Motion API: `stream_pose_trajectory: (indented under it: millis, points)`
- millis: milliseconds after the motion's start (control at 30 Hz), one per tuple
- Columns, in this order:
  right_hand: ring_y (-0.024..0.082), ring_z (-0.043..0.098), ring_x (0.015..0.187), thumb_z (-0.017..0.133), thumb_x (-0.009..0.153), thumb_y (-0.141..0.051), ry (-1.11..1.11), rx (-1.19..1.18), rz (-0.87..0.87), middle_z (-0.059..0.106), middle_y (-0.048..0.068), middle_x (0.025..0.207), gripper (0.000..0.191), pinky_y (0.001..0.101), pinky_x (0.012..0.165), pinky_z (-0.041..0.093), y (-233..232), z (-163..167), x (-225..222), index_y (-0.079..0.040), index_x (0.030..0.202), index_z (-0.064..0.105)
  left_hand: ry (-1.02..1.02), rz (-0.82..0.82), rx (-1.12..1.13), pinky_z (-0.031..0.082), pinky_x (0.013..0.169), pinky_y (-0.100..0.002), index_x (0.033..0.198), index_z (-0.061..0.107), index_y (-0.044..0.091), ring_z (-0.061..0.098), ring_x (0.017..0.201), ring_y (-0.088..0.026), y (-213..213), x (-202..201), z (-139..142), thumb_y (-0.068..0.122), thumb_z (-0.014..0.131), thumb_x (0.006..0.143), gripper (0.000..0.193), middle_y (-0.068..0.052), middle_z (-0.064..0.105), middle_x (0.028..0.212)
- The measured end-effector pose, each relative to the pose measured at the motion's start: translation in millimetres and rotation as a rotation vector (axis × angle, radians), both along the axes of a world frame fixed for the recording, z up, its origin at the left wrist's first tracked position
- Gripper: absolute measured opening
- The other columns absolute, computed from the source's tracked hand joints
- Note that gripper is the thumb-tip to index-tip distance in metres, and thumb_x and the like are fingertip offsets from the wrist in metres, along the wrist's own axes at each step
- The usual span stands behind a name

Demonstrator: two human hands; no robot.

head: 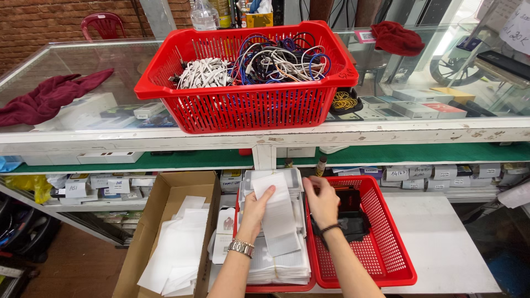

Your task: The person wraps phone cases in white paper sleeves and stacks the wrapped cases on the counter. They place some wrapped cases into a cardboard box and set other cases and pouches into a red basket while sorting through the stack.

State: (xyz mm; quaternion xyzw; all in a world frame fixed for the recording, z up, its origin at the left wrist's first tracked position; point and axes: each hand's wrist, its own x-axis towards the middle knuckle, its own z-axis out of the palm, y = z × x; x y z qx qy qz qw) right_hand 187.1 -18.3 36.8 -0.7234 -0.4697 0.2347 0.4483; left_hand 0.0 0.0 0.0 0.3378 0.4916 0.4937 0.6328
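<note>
Two bare forearms are reaching forward in the head view, nearest the lens. Wearing a metal watch, the left hand (255, 212) is pinching a flat white sleeve (277, 215) (thin, matte, probably paper or plastic film) between thumb and fingers, and is holding it tilted over a stack of similar white packets (284, 265) lying in a low red tray. Beside it, the right hand (323, 203), with a dark band at the wrist, is resting its fingers at the near rim of a small red mesh basket (381, 248); whether it is gripping anything I cannot tell, since the palm is turned away. Something black is sitting in that basket.

Left of the tray, an open cardboard box (160, 221) is holding loose white sheets. Above, on the glass counter (66, 72), a large red slotted basket (248, 105) is carrying tangled white and blue cables, and a maroon cloth (49, 96) is lying crumpled.

Judging from the light pinch, the slick sleeve could be slipping free, and the loosely piled stack looks liable to slide.
</note>
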Motion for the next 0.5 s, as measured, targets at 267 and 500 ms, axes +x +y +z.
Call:
stream_pose_trajectory:
  millis: [267, 500]
  points:
    - [0.014, 0.072, 0.074, 0.062, 0.097, -0.028, 0.493, -0.150, 0.740, 0.078, 0.008, 0.088, 0.032, 0.0304, 0.068, 0.059, -11, -39, -53, 0.002, 0.108, 0.069, -0.131, 0.348, 0.103, 0.056, 0.068, -0.031, 0.103, 0.074, -0.002, 0.071, 0.079, -0.016, 9, -30, 9, 0.025, 0.076, 0.088, 0.031, -0.009, 0.078, 0.097]
    - [0.025, 0.071, 0.086, 0.071, 0.088, -0.029, -0.230, 0.021, 0.297, 0.072, 0.012, 0.098, 0.031, 0.0355, 0.077, 0.057, -34, -27, -30, -0.002, 0.102, 0.067, 0.494, 0.748, 0.093, 0.050, 0.060, -0.035, 0.098, 0.074, -0.002, 0.067, 0.069, -0.022, -6, -165, 8, 0.027, 0.072, 0.097, 0.030, -0.019, 0.078, 0.092]
